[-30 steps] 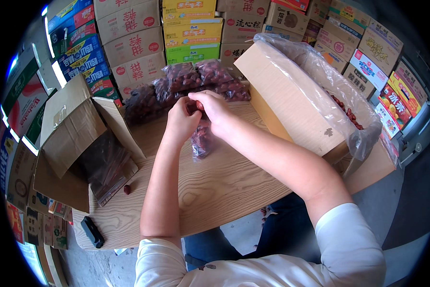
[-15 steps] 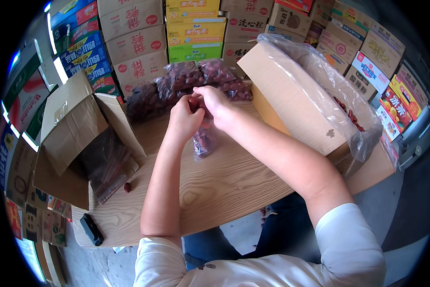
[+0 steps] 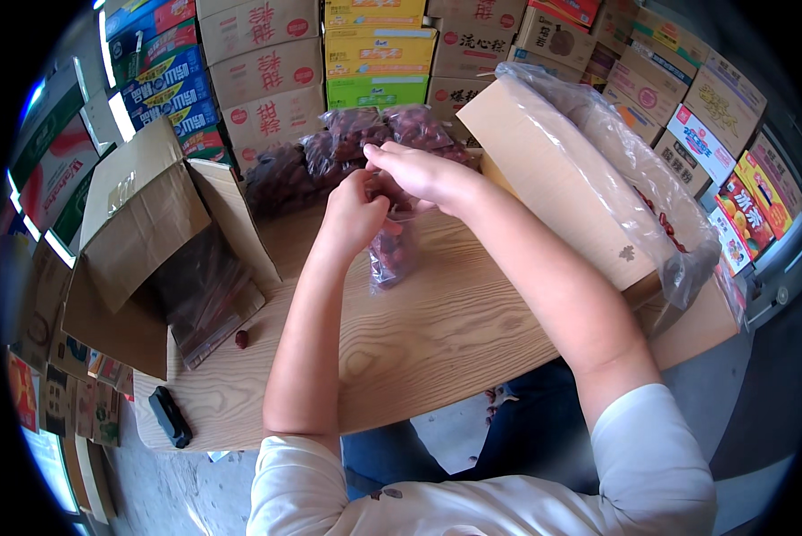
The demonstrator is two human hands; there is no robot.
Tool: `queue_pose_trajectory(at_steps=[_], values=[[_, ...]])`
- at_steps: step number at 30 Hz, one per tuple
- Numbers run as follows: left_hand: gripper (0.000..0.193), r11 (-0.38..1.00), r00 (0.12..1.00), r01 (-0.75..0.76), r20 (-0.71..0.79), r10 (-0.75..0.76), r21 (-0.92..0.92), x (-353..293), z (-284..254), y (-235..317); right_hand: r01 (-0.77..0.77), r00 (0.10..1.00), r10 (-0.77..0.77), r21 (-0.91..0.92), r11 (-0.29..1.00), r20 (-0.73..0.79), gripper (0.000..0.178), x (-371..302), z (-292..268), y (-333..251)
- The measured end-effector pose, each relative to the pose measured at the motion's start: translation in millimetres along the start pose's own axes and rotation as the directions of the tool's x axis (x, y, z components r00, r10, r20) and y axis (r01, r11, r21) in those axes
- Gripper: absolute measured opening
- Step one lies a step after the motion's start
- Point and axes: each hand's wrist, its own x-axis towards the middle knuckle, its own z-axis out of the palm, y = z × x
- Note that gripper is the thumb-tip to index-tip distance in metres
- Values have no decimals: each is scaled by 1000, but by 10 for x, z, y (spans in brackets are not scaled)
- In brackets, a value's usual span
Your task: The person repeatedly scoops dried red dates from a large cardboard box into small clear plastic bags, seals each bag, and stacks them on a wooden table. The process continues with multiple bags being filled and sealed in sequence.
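A clear plastic bag [image 3: 392,255] with dark red dates in its lower part stands on the wooden table [image 3: 419,330]. My left hand [image 3: 356,214] is closed on the upper edge of this bag. Over the bag's mouth lies my right hand [image 3: 423,174], its fingers stretched out toward the left hand; its palm is hidden. Right behind both hands, filled bags of dates [image 3: 356,129] are piled up. To the right a long cardboard box [image 3: 544,170] with a clear plastic liner leans at a tilt, and some loose dates [image 3: 658,219] show inside it.
On the left an open carton [image 3: 137,232] holds flat plastic bags [image 3: 204,295]. One loose date [image 3: 241,339] lies near it. A black oblong object [image 3: 169,416] sits by the table's left front edge. Stacked cartons [image 3: 267,71] line the back.
My right hand has shifted slightly right and its fingers have straightened over the bag's mouth. My left hand stays on the bag. The whole view has shifted slightly.
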Motion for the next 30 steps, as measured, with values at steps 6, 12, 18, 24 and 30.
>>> queue_pose_trajectory(at_steps=[6,12,18,24,30], values=[[49,990,996,34,-83,-22,140,-85,-43,66,0,973,-101,-439,899,-206,42,35,-135,-92],[50,977,996,49,57,-62,205,-61,-76,136,-70,843,-363,-750,658,-397,27,201,-218,364],[40,989,997,-40,-65,50,139,-113,-110,205,17,786,-432,-683,731,-443,21,96,-311,266],[29,993,998,58,1,-58,101,56,-164,-49,-185,797,-394,-806,562,-458,21,8,-142,206],[32,884,895,-416,-75,439,212,114,-243,-427,675,574,-819,-549,492,-28,18,-117,853,-391]])
